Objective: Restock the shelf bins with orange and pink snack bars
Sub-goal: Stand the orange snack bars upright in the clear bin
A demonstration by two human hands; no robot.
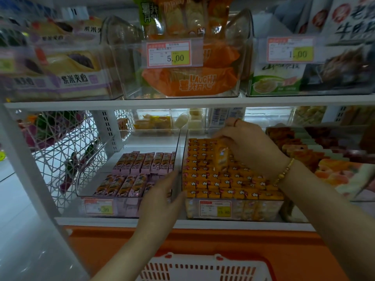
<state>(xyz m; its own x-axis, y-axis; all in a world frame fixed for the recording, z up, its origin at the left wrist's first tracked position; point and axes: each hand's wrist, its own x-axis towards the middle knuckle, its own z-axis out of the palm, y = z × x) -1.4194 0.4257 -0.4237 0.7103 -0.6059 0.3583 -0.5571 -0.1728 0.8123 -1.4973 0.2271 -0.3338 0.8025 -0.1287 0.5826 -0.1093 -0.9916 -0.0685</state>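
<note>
Pink snack bars [142, 165] lie in rows in the clear left bin [121, 209] at the lower centre-left of the frame, just right of a white wire basket [67, 159]. The left grip [162, 201], a bare hand, hovers over that bin's front right corner. Its fingers are straight and hold nothing, and the fingertips are at the clear wall between the two bins. Right of that wall, orange snack bars [223, 183] fill the right bin [253, 209] in tight rows. At centre-right the right grip [249, 147], a gold bracelet [284, 171] on its wrist, curls its fingers round the upper end of one orange pack [222, 157]. The pack stands tilted on the packed rows, below and left of the palm. A red-and-white shopping basket [203, 268] sits at the bottom edge.
</note>
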